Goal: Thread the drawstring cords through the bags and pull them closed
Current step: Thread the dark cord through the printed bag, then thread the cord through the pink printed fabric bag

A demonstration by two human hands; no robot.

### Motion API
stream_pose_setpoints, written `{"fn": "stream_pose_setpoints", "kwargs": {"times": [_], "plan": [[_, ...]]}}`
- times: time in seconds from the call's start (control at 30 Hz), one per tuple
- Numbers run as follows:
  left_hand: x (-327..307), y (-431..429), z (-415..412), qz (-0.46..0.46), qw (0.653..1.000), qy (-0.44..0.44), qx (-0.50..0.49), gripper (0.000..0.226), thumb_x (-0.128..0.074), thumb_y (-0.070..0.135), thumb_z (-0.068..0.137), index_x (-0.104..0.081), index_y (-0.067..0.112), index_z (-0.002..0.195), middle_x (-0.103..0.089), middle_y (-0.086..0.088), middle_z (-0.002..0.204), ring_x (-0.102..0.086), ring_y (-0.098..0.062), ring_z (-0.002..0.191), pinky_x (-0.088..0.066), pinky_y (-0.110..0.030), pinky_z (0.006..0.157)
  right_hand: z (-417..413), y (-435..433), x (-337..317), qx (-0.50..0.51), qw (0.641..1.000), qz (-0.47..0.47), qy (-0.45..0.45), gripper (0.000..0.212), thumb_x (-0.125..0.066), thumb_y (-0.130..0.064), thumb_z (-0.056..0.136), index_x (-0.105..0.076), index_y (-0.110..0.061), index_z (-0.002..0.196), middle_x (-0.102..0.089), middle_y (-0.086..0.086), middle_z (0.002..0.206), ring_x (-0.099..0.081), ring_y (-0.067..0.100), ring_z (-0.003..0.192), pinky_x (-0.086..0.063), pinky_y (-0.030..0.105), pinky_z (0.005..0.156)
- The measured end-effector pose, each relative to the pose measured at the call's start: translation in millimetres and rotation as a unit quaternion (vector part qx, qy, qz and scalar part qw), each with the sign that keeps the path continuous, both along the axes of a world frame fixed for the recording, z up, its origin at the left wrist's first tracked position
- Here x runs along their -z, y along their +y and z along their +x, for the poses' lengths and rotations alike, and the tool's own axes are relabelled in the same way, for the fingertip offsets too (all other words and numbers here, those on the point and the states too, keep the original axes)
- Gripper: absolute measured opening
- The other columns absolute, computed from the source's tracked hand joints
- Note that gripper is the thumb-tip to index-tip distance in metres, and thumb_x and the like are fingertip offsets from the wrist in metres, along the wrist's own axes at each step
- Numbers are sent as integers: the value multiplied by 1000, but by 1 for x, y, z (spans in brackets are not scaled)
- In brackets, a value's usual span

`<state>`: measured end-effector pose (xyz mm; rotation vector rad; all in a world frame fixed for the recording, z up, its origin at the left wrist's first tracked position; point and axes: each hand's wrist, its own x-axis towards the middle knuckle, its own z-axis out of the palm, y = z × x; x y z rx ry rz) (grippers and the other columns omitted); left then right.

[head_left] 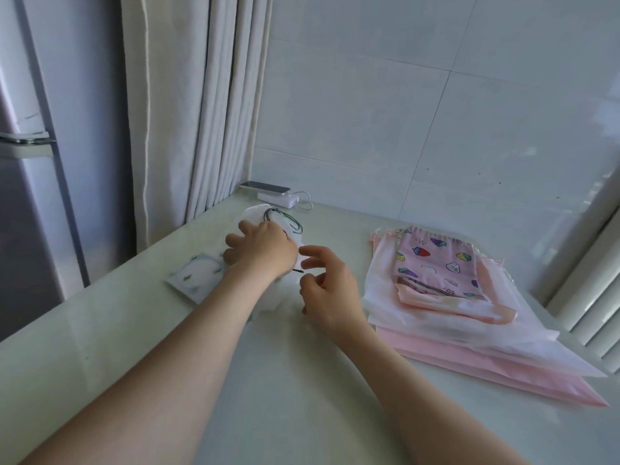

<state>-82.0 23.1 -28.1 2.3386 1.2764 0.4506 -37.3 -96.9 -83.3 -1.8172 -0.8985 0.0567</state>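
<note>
A white drawstring bag (260, 214) lies crumpled at the back of the table, and a loop of dark green cord (285, 219) rests on its top. My left hand (260, 251) lies over the bag with its fingers curled into the fabric. My right hand (330, 285) is just to the right of it, fingers bent. A short dark cord end (298, 270) sticks out between the two hands, and my right fingertips pinch it. The bag's opening is hidden under my left hand.
A small flat white pouch with a green print (196, 278) lies to the left of my hands. A stack of pink and white bags (469, 333), topped by a pink fruit-print bag (436, 263), is at the right. A phone on a white power bank (276, 195) sits by the curtain.
</note>
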Motion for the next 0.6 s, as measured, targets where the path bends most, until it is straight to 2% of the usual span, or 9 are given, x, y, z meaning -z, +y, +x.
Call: {"fn": "stream_pose_setpoints", "kwargs": {"times": [0.1, 0.17, 0.23, 0.27, 0.4, 0.5, 0.6], "plan": [[14, 0, 7, 13, 996, 88, 10, 65, -37, 38, 104, -29, 2, 158, -32, -18, 157, -32, -45, 141, -27, -54, 120, 3, -4, -1, 31, 999, -6, 12, 46, -50, -4, 88, -65, -25, 125, -67, -7, 106, -68, 15, 78, -62, 49, 78], [26, 1, 12, 35, 991, 130, 13, 74, -35, 37, 103, -14, -1, 162, -21, -20, 166, -25, -47, 148, -18, -56, 124, 3, -7, -1, 37, 999, -22, 22, 41, -51, -5, 89, -66, -23, 123, -68, -8, 102, -69, 18, 78, -62, 48, 78], [36, 4, 17, 57, 987, 148, 15, 78, -39, 35, 102, -7, -2, 163, -11, -20, 170, -19, -46, 151, -12, -55, 126, 4, -10, -2, 43, 999, -26, 20, 39, -51, -6, 90, -67, -22, 122, -69, -8, 100, -69, 18, 77, -62, 45, 78], [40, 7, 18, 70, 987, 146, 14, 79, -42, 36, 101, -9, -2, 163, -12, -19, 170, -20, -45, 151, -12, -54, 127, 4, -12, -3, 48, 998, -26, 16, 38, -51, -6, 90, -67, -22, 122, -70, -8, 98, -69, 17, 76, -61, 42, 76], [48, 6, 20, 143, 987, 70, -3, 67, -51, 38, 99, -33, 1, 151, -37, -17, 154, -37, -40, 138, -25, -51, 120, 5, -14, -9, 79, 997, 4, -21, 38, -50, -5, 90, -67, -21, 118, -73, -9, 86, -68, 14, 74, -59, 37, 72], [42, -7, 19, 196, 978, -61, -27, 55, -63, 26, 90, -40, 3, 134, -47, -20, 136, -45, -40, 121, -37, -47, 103, 12, -17, -15, 103, 991, 40, -69, 37, -50, -4, 88, -69, -22, 113, -73, -9, 80, -67, 14, 74, -57, 35, 74], [35, -19, 18, 278, 948, -156, -16, 76, -68, 19, 77, -35, 5, 144, -47, -21, 129, -46, -40, 109, -39, -45, 91, 27, -31, -23, 136, 981, 37, -135, 35, -50, -2, 89, -71, -19, 111, -72, -8, 81, -63, 14, 75, -52, 33, 73]]}}
